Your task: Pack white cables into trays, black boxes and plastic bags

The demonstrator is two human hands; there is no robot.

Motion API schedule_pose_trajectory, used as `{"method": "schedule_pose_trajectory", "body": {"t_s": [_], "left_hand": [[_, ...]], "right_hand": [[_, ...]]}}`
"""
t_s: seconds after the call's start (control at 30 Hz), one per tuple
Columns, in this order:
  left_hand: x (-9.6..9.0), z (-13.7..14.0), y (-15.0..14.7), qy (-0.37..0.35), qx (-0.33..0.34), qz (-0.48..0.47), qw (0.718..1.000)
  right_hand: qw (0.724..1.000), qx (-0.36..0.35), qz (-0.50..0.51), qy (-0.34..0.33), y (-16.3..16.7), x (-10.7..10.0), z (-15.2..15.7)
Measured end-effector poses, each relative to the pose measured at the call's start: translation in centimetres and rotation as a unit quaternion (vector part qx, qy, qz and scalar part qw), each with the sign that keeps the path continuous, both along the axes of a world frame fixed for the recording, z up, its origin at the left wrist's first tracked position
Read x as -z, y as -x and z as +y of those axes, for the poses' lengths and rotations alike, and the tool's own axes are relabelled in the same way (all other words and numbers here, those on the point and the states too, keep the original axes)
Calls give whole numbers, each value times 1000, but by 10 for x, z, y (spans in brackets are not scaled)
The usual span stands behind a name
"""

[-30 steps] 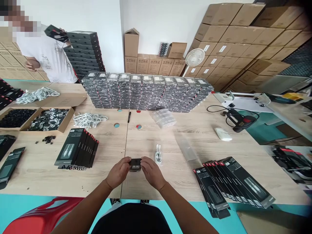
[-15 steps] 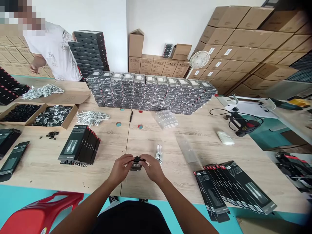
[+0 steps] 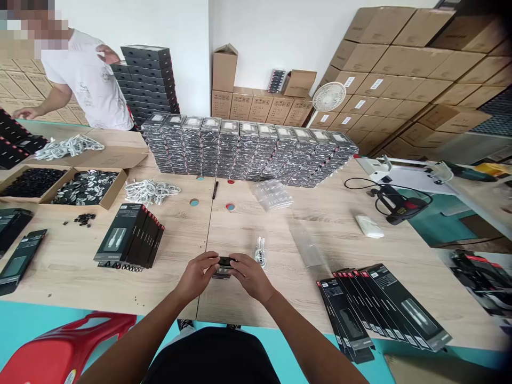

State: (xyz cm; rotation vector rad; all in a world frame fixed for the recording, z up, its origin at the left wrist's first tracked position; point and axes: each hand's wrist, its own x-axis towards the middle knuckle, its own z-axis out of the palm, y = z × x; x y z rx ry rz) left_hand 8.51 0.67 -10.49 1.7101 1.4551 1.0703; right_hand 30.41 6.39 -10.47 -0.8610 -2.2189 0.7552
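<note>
On a wood-grain table [image 3: 280,293], your left hand [image 3: 198,276] and right hand [image 3: 251,277] are pinching a small dark box [image 3: 223,269] from both sides, probably keeping it steady; a coiled white cable [image 3: 260,252] is lying nearby.

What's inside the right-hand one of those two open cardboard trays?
The cardboard tray holds a heap of small pieces, dark and silvery; those underneath are covered from view.

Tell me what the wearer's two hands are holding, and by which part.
A small dark box, gripped near its far end: the left hand at its left side, the right hand at its right.
</note>
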Motion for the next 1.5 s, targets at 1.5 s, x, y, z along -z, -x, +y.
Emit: {"method": "schedule_pose_trajectory", "body": {"t_s": [1.5], "left_hand": [[-17,14,-135,459,251,-162,837]], "right_hand": [[864,342,-367,31,-317,-85,-93]]}}
